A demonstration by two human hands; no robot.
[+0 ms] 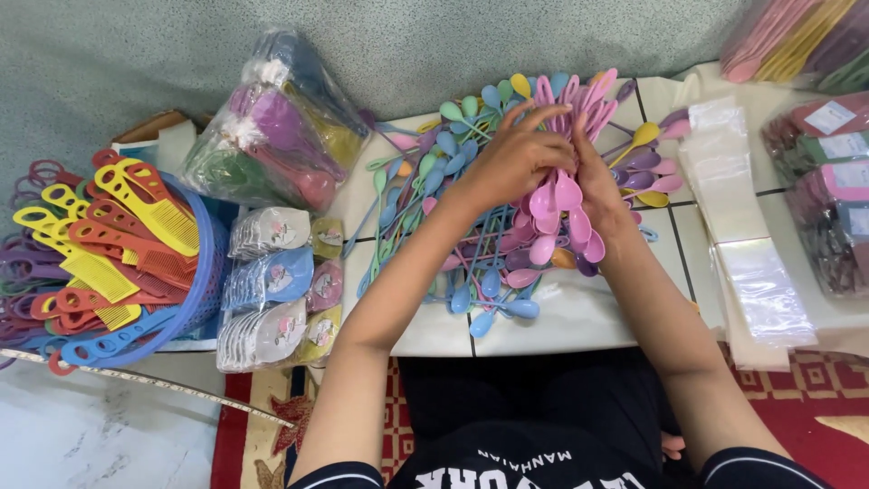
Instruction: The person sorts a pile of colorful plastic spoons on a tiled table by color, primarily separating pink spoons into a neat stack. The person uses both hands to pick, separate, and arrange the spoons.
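Note:
A heap of pastel plastic spoons (pixel 453 172) in blue, green, purple, yellow and pink lies on a low white tiled board (pixel 561 317). My left hand (pixel 511 158) and my right hand (pixel 597 186) are pressed together around a bunch of pink spoons (pixel 559 213), bowls hanging toward me, handles fanning out above the fingers. Both hands rest just over the heap's right half.
A blue basket (pixel 195 290) full of yellow, orange and purple combs sits at the left. Bagged items (pixel 272 136) and small packed pouches (pixel 272 290) lie beside it. Clear plastic sleeves (pixel 751 263) and filled packs (pixel 828 190) lie at the right.

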